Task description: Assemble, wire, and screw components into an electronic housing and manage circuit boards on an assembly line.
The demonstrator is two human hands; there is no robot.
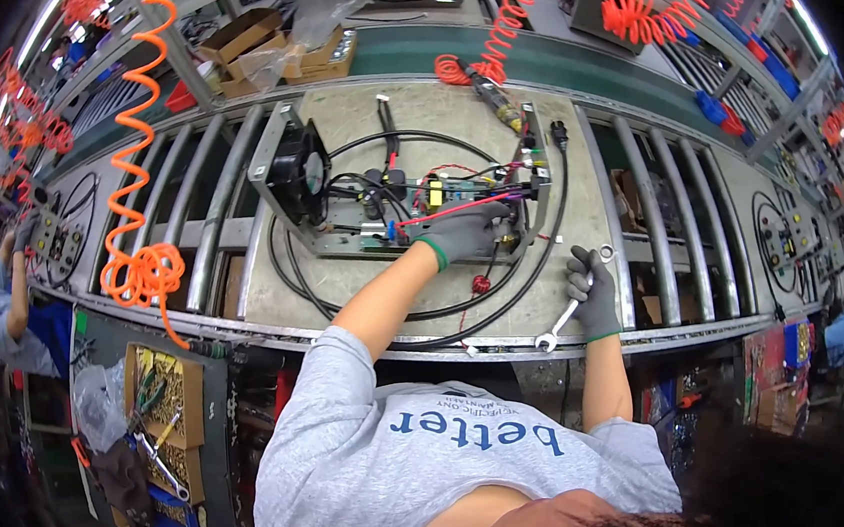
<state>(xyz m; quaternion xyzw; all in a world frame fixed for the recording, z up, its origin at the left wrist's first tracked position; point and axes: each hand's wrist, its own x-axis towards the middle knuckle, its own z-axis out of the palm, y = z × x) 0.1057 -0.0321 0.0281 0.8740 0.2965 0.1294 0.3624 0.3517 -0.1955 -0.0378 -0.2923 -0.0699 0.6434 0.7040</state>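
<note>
A metal chassis with a black fan at its left end lies on the bench. It carries wires, a yellow-wrapped part and an upright panel at the right. My left hand, in a grey glove, reaches inside near that panel. Its fingers look bent together among the parts, and what they grip is hidden. At the bench's front edge, right of the chassis, my gloved right hand is closed around a combination wrench. The wrench's open end points down-left, its ring end up-right.
A black power cable loops around the chassis. Behind it lies an air screwdriver on an orange coiled hose. Another orange coil hangs at left. Metal rollers flank the bench plate. Screw bins stand lower left. A co-worker works far left.
</note>
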